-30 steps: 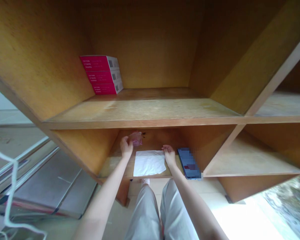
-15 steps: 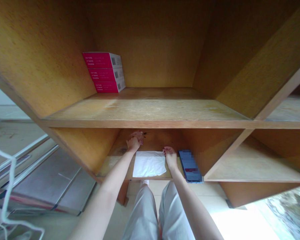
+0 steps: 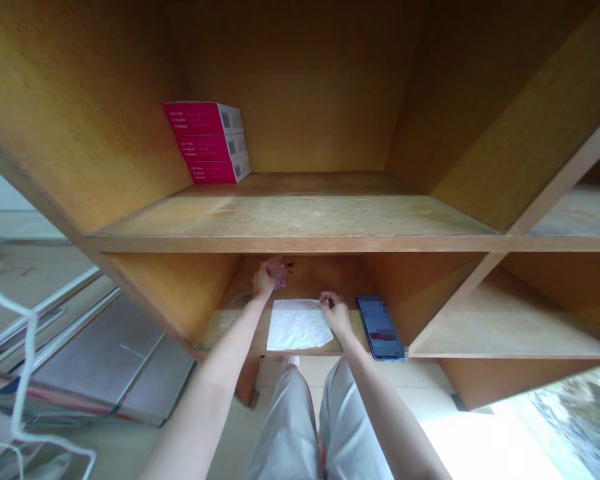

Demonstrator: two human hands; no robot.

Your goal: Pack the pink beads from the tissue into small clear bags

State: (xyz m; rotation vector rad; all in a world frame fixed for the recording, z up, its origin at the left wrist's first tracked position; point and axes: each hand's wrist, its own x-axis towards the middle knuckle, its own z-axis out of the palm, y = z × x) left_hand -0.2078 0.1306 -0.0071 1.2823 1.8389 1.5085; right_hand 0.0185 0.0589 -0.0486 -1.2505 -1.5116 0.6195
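In the lower compartment, my left hand (image 3: 263, 281) is closed around the left side of a small pinkish, see-through object (image 3: 279, 273) near the back; its kind is unclear. A white tissue-like sheet (image 3: 299, 327) lies flat on the shelf between my hands, with shallow creases. My right hand (image 3: 337, 315) is at the sheet's upper right corner, thumb and fingers curled together. A dark spot shows between those fingers; whether it is a small object or a shadow I cannot tell. Right of this hand lies a dark smartphone (image 3: 380, 328), its screen partly blurred out.
Three stacked pink-and-white boxes (image 3: 210, 143) stand at the left of the upper compartment. A wooden shelf board (image 3: 300, 244) runs above my hands, and a divider (image 3: 457, 303) bounds the compartment at right. A white cable (image 3: 25, 373) hangs at lower left.
My left hand has shifted slightly left, exposing more of the pinkish object. My right hand has moved a little left onto the sheet's corner, its fingers now curled together.
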